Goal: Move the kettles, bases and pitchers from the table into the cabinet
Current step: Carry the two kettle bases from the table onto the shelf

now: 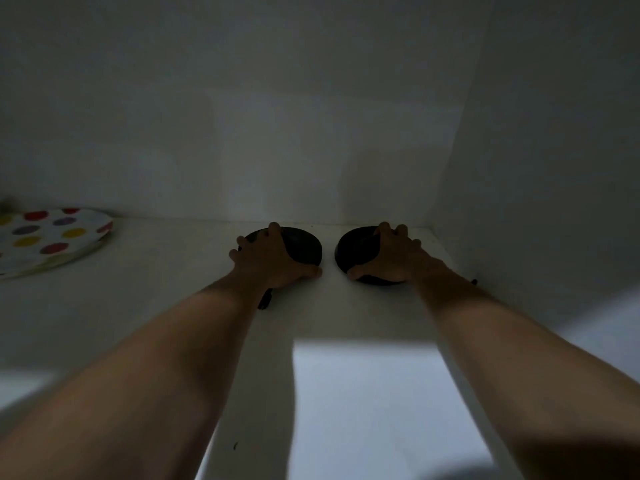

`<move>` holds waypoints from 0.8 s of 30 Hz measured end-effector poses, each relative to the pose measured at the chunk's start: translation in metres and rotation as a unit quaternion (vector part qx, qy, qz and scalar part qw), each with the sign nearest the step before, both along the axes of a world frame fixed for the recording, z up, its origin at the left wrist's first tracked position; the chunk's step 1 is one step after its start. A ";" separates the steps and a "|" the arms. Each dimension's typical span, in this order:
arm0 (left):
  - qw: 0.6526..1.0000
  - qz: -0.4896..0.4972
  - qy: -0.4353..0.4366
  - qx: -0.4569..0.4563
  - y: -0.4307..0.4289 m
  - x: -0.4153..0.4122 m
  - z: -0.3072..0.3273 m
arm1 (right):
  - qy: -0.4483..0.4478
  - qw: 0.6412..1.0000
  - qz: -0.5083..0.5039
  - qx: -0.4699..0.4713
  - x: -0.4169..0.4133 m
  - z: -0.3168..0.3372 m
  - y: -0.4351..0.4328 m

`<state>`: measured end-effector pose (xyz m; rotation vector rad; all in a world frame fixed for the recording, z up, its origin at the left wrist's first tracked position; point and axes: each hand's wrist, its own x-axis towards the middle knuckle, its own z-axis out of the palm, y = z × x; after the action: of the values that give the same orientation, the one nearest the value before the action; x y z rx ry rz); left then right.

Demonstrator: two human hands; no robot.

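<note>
Two hands clamped: left hand (273,259) on left base (306,245), right hand (389,258) on right base (356,249). Risk: loose cord (265,301) may snag wrist on withdrawal, dragging base off shelf (166,292).

- Left hand (273,259): palm down close to the back wall (311,161), fingers (274,228) curled over the far rim of the left base (304,247), thumb at its near edge.
- Right hand (389,259): equally close to the back wall, gripping the right base (356,251) likewise.
- Forearms: bare, stretched toward the back wall, apart.
</note>
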<state>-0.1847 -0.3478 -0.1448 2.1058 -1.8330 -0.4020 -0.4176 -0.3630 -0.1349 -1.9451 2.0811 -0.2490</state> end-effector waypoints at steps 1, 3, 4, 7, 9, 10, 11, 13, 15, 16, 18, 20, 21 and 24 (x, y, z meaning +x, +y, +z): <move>1.000 0.001 0.000 0.007 -0.006 -0.001 -0.002 | 0.000 1.000 0.001 0.000 -0.001 -0.001 -0.006; 1.000 0.002 0.001 0.020 -0.019 -0.001 -0.008 | -0.008 1.000 0.001 0.001 -0.002 -0.004 -0.017; 1.000 0.003 0.002 0.025 -0.023 -0.002 -0.010 | -0.015 1.000 0.000 0.001 -0.002 -0.006 -0.022; 1.000 0.004 -0.004 0.023 -0.036 -0.004 -0.013 | -0.033 0.999 -0.005 0.003 -0.004 -0.013 -0.034; 1.000 0.002 -0.011 0.020 -0.042 -0.006 -0.013 | -0.046 0.999 -0.009 0.007 -0.006 -0.017 -0.040; 1.000 0.003 -0.013 0.019 -0.045 -0.007 -0.012 | -0.052 0.999 -0.009 0.007 -0.007 -0.019 -0.042; 1.000 0.004 -0.012 0.020 -0.047 -0.008 -0.012 | -0.055 0.998 -0.008 0.006 -0.008 -0.020 -0.043; 1.000 0.004 -0.010 0.023 -0.051 -0.010 -0.012 | -0.053 0.999 -0.006 0.004 -0.010 -0.021 -0.045; 1.000 0.003 -0.013 0.026 -0.054 -0.011 -0.012 | -0.048 0.999 -0.005 0.004 -0.012 -0.022 -0.046; 0.999 0.003 -0.020 0.029 -0.054 -0.011 -0.012 | -0.045 0.999 -0.003 0.006 -0.012 -0.022 -0.046; 0.999 0.001 -0.039 0.032 -0.054 -0.011 -0.010 | -0.041 0.999 0.001 0.006 -0.013 -0.022 -0.046; 0.998 -0.001 -0.051 0.033 -0.053 -0.011 -0.008 | -0.039 0.999 0.003 -0.001 -0.013 -0.020 -0.043; 0.998 -0.001 -0.054 0.029 -0.051 -0.010 -0.007 | -0.037 0.999 0.003 -0.006 -0.012 -0.018 -0.040; 0.998 -0.004 -0.061 0.018 -0.041 -0.008 -0.001 | -0.024 1.000 -0.004 -0.015 -0.011 -0.008 -0.029</move>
<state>-0.1924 -0.3885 -0.1462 2.1922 -1.9142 -0.3179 -0.4283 -0.3916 -0.1429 -1.9288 2.0680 -0.3269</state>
